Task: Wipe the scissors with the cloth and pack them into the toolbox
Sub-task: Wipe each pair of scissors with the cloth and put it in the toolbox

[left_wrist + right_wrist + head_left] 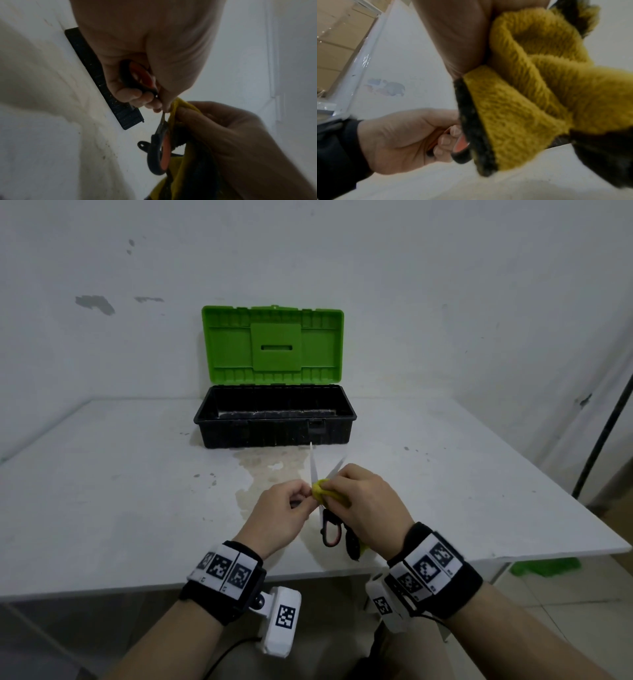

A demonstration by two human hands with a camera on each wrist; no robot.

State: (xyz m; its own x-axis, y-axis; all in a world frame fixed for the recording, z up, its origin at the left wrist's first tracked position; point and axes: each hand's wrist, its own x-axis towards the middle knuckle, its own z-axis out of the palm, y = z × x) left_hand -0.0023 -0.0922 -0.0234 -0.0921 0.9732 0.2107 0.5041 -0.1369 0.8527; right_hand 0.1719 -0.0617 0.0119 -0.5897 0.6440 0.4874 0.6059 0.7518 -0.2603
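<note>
The scissors (326,501) are held above the bench (102,491), between the two hands, long axis running away from the person toward the toolbox (274,419). Their blades are spread in a narrow V, tips pointing at the box's front wall, handles toward the person. The left hand (277,515) is curled round one black, orange-lined handle loop, fingers folded through it; the other loop hangs free just below the right hand. The right hand (366,505), knuckles up, pinches the cloth (323,491) at the base of the blades, close against the left fingertips. The cloth is fluffy, mustard yellow with a dark edge, bunched and trailing under the right palm. Beyond both hands the toolbox stands open, black tray, green lid upright.
</note>
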